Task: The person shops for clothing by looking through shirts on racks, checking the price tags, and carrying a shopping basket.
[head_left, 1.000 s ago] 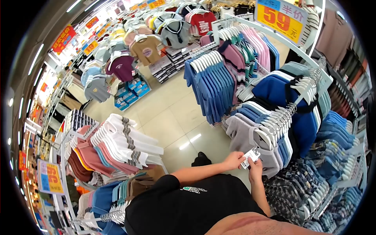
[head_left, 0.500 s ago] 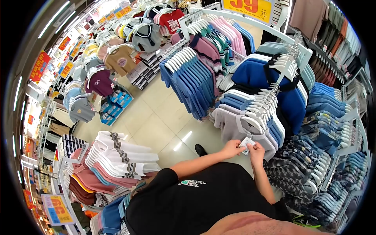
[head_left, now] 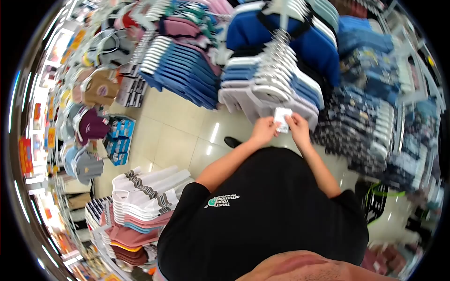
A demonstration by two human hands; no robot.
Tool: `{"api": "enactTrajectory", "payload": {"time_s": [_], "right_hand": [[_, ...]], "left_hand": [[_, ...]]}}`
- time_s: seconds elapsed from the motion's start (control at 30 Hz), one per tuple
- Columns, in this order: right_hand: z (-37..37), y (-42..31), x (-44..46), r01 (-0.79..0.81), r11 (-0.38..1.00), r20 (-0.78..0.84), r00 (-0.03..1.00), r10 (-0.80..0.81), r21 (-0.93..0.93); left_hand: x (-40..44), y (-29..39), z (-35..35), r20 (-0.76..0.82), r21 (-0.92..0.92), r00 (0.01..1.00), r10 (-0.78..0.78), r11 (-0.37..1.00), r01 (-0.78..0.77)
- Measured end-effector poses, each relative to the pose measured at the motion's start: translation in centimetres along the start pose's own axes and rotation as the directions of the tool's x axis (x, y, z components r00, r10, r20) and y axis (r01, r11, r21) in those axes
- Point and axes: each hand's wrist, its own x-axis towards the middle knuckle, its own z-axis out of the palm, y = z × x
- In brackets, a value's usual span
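Observation:
In front of my chest, a small white tag (head_left: 282, 118) is held between both hands, its print too blurred to read. My left hand (head_left: 264, 131) pinches its left edge, and my right hand (head_left: 298, 128) grips the right edge. Just beyond them hangs a light grey garment (head_left: 239, 99) at the near end of a rack, on a white hanger. Whether the tag is attached to that garment I cannot tell.
Blue shirts (head_left: 187, 70) hang to the left of the grey garment, and dark patterned clothes (head_left: 354, 124) to the right. White striped tops (head_left: 150, 192) hang at lower left. A black basket with green handles (head_left: 376, 201) is at lower right. Tiled floor (head_left: 173, 124) lies between racks.
The view has turned and tipped, so racks and hands sit differently in frame. Both hands still hold the tag, which now stands more upright in the picture.

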Motion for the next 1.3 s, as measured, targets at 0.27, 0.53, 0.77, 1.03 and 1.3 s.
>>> {"api": "enactTrajectory", "payload": {"time_s": [0.27,0.53,0.77,1.03,1.3], "right_hand": [[-1.7,4.8,-3.4,-0.268,0.949,0.008,0.963,0.27,0.166],[-1.5,13.5,-3.2,-0.24,0.97,-0.013,0.971,0.239,-0.036],[0.6,11.2,0.6,-0.016,0.969,-0.115,0.993,-0.013,-0.245],[-0.8,9.8,2.4,-0.09,0.672,-0.128,0.992,-0.008,-0.735],[-1.2,10.2,-0.5,0.011,0.614,0.042,0.998,0.036,-0.79]], "left_hand": [[-2.2,0.5,-0.5,-0.18,-0.035,0.981,-0.072,0.997,0.066],[-5.4,0.0,-2.3,-0.288,-0.229,0.93,-0.227,0.96,0.164],[-6.4,3.7,-2.9,-0.294,-0.281,0.941,-0.165,0.956,0.08],[-3.2,7.4,-3.2,-0.256,-0.333,0.965,-0.051,0.942,-0.038],[2.3,5.8,-3.3,-0.237,0.083,0.968,0.077,0.995,-0.059]]}}
